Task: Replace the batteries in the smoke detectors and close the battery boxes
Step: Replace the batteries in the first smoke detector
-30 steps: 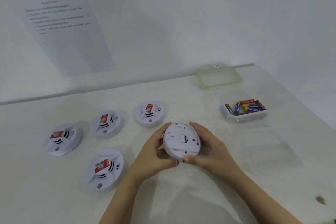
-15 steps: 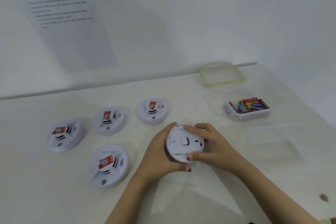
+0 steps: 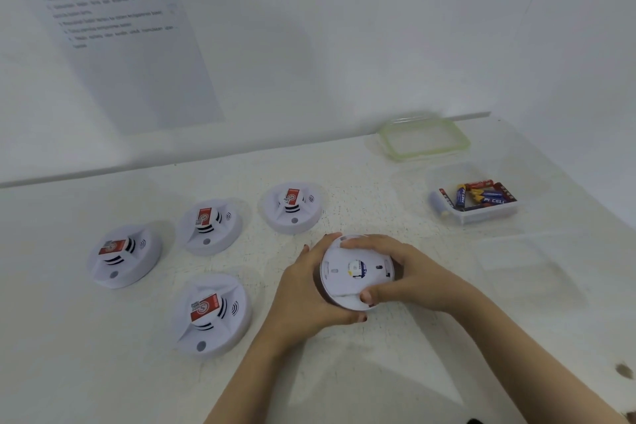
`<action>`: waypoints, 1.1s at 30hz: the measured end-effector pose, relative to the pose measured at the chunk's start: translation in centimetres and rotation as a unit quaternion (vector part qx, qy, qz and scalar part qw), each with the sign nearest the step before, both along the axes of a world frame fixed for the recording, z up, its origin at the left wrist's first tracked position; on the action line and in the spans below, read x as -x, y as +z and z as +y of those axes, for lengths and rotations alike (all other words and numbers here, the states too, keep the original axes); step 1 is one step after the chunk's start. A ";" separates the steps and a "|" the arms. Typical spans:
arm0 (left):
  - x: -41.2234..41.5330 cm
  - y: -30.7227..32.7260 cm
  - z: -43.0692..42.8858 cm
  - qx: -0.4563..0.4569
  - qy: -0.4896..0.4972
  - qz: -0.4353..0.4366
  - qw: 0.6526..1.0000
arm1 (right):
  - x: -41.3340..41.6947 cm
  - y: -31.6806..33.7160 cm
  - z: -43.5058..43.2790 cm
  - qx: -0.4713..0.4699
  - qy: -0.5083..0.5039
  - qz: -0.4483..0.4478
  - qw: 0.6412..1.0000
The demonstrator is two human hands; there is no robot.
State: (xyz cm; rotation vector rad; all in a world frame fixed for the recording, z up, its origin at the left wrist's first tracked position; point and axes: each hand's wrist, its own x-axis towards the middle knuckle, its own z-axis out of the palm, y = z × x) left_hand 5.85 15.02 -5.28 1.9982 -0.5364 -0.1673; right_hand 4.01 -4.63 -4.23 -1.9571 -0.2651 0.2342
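While it sits back-up and a little tilted near the table's [image 3: 413,379] middle, the detector [image 3: 356,272] is clasped from both sides. Left hand [image 3: 303,293] at 9 o'clock, curled round the rim, thumb under the near edge. Right hand [image 3: 413,280] at 3 o'clock, its fingers [image 3: 364,244] hooked over the far rim, thumb pressing the near edge of the back plate. Whether the detector touches the table, I cannot tell. Out from 8 to 11 o'clock, four detectors [image 3: 208,225] lie face-up, red labels showing, well apart from each other. At 2 o'clock, a clear box [image 3: 488,215] with batteries [image 3: 481,196] inside. Its green-rimmed lid [image 3: 461,143] lies just beyond, at 1 o'clock. A printed sheet [image 3: 130,45] hangs on the wall at 10 o'clock, text too blurred to read.
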 end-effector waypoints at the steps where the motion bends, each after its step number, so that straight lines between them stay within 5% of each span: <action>1: 0.0 0.0 0.0 0.001 -0.001 0.000 1.000 | -0.1 0.0 0.0 -0.003 0.006 0.001 1.000; 14: -0.1 -0.1 0.4 -0.001 0.002 0.002 1.000 | 0.2 2.9 0.3 0.186 -0.011 -0.038 0.982; 23: -0.1 0.1 0.9 0.010 -0.011 0.005 1.000 | 1.0 2.5 0.6 0.182 -0.030 -0.153 0.971; 28: -0.1 -0.2 2.3 0.027 0.019 0.017 0.999 | 0.9 1.2 0.8 0.095 -0.179 -0.164 0.966; 33: 0.4 0.0 2.5 0.030 0.049 0.008 0.998 | 0.1 -1.0 0.9 0.161 -0.374 -0.046 0.912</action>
